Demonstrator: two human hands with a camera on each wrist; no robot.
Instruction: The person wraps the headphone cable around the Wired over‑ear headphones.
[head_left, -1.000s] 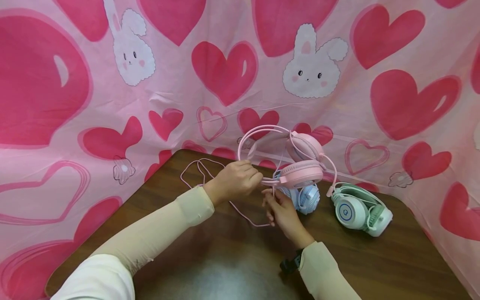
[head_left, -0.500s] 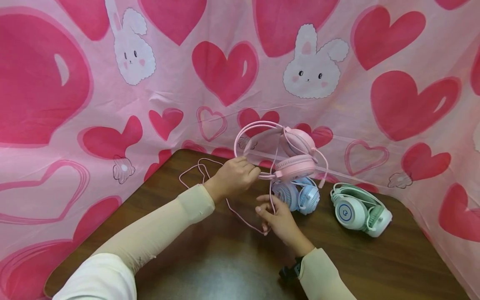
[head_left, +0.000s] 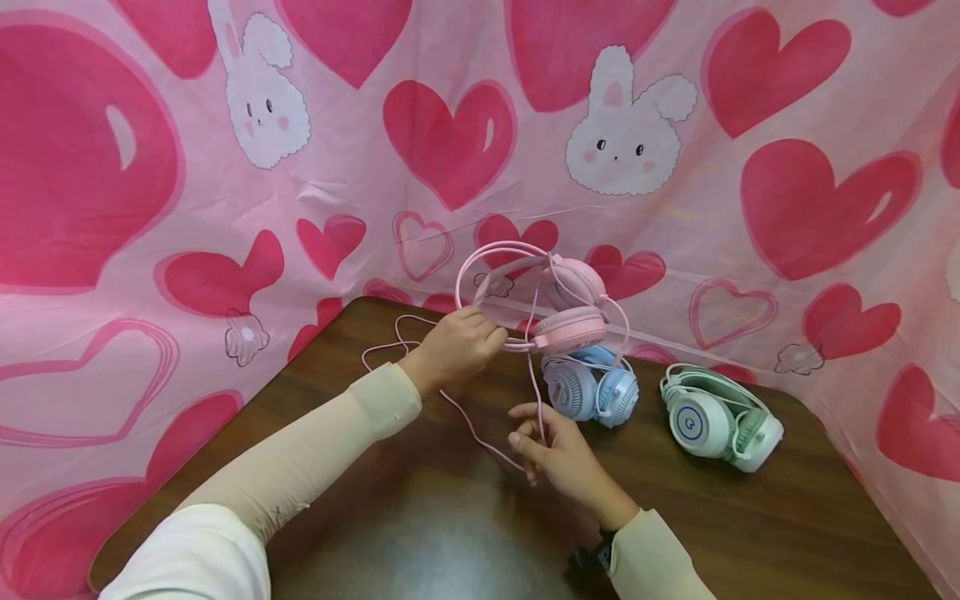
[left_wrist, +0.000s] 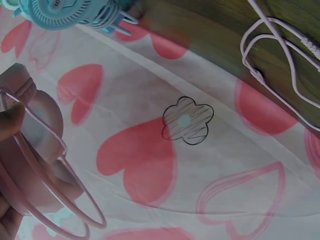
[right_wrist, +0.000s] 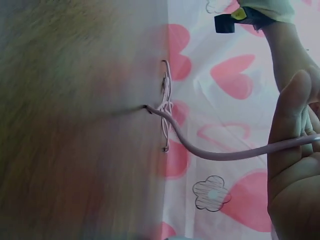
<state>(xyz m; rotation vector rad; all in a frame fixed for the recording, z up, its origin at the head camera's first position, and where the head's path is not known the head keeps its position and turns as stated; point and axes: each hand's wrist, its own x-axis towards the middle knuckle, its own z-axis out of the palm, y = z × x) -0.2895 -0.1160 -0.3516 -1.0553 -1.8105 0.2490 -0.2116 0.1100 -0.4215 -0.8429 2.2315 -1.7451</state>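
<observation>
In the head view my left hand (head_left: 459,346) grips the headband of a pink headset (head_left: 572,329) and holds it above the table. The headset is tilted, its ear cups pointing right and its thin microphone arm hanging. Its pink cable (head_left: 480,433) runs down through my right hand (head_left: 566,458), whose fingers curl loosely round it, then across the table to the left. The left wrist view shows part of the headset (left_wrist: 42,165) beside fingertips (left_wrist: 10,121) at the left edge. In the right wrist view the cable (right_wrist: 215,156) passes across a hand at the right.
A blue headset (head_left: 592,387) lies on the brown table (head_left: 450,517) behind my right hand. Farther right lies a green and white headset (head_left: 720,421). A pink cloth (head_left: 337,192) with hearts and rabbits hangs behind the table.
The left hand has moved slightly left with the pink headset, showing more of the blue one. The right hand has drifted down along the cable, lengthening the stretch below the headset.
</observation>
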